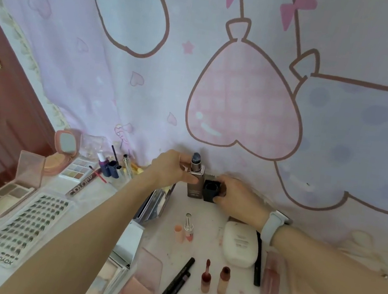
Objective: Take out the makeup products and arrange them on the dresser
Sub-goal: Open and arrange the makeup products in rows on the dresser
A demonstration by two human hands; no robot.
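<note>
Foundation bottle (194, 184): square, brown, grey pump exposed; upright at the counter's (204, 225) far edge against a printed fabric curtain (245, 91). Left hand (172, 170) grips its shoulder. Right hand (236, 194) holds the black square cap (210, 191) just beside it. Bare white surface directly in front.

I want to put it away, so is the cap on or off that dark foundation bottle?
Off. The pump stands bare on the foundation bottle, held by the left hand; the right hand holds the black cap.
</note>
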